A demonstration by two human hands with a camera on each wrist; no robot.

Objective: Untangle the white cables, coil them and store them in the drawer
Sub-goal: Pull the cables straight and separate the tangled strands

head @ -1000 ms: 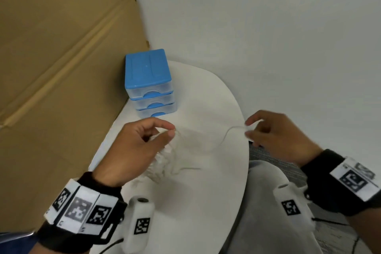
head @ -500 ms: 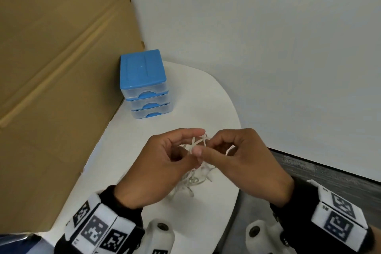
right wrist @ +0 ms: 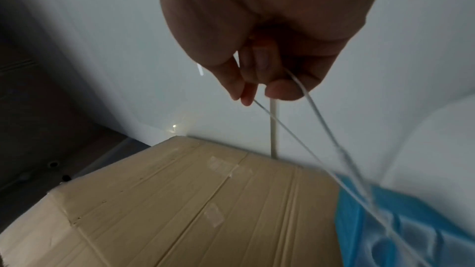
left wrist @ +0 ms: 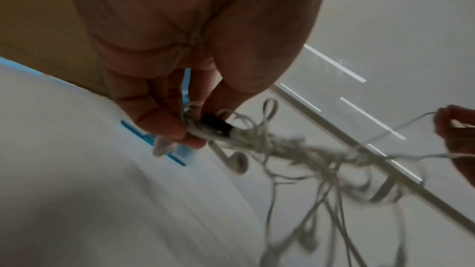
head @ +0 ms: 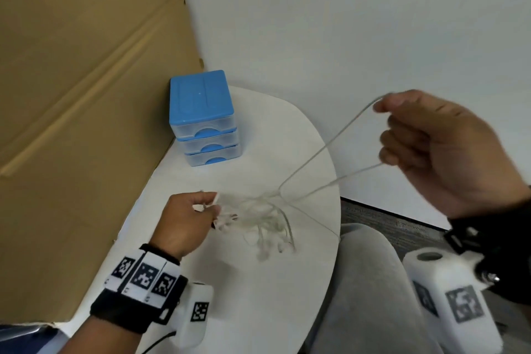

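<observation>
A tangle of thin white earphone cables hangs just above the white table. My left hand pinches one end of the bundle, where a dark band wraps it. My right hand is raised to the right and grips a loop of one cable; its two strands run taut down to the tangle. Earbuds dangle below the bundle. The small drawer unit with a blue top stands at the table's back left, all three drawers closed.
A large cardboard sheet leans along the table's left side, right behind the drawer unit. A white wall stands behind. The table's curved right edge drops to a grey chair or lap and dark floor.
My hands were together on the tangle half a second ago. My right hand has since pulled up and to the right, drawing out a long loop, while the left stayed low holding the bundle.
</observation>
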